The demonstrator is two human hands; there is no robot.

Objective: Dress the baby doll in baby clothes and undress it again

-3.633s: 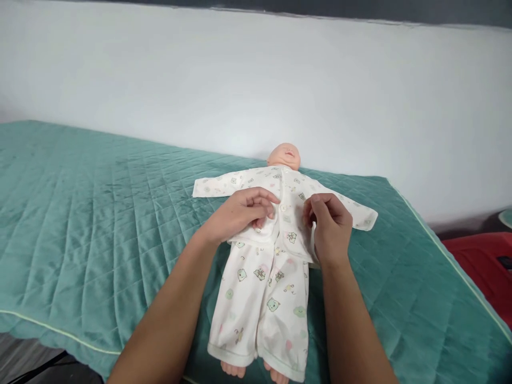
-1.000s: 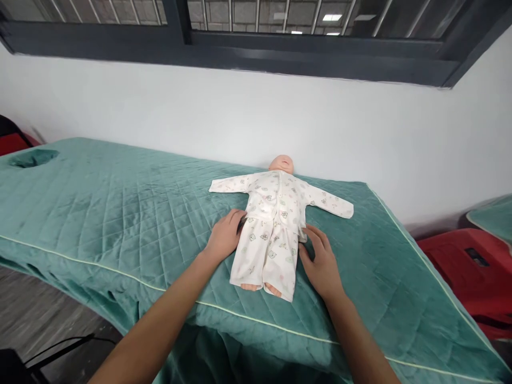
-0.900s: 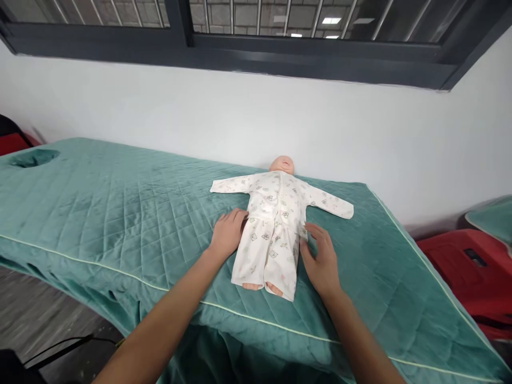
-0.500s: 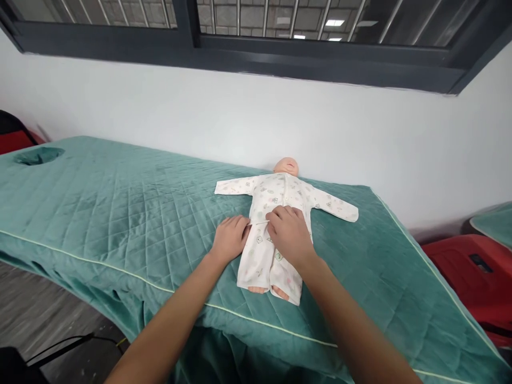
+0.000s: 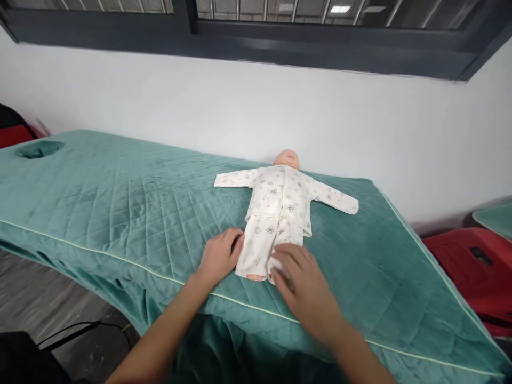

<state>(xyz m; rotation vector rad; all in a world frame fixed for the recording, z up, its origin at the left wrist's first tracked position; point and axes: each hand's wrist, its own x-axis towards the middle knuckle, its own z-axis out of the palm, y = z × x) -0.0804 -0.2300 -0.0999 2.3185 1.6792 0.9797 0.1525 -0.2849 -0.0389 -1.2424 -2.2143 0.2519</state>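
A baby doll (image 5: 287, 158) lies on its back on the green quilted bed cover, its head toward the wall. It wears a white printed top (image 5: 268, 192) with both sleeves spread out, and matching white trousers (image 5: 256, 245). The top's hem overlaps the waist of the trousers. My left hand (image 5: 221, 257) rests beside the trouser leg on the left, fingers loosely bent and thumb apart, holding nothing. Over the lower right trouser leg is my right hand (image 5: 306, 288), thumb and fingers apart; it covers most of that leg's end.
The green quilted cover (image 5: 140, 202) drapes over a long bed with a round hole (image 5: 40, 149) at its far left. A white wall (image 5: 180, 106) and a dark window frame (image 5: 320, 50) stand behind. Red chairs (image 5: 468, 261) are at the right side.
Both hands have left the hem of the top and moved down toward me, along the trouser legs. The hem now lies loose over the trousers. The view has tilted slightly downward.
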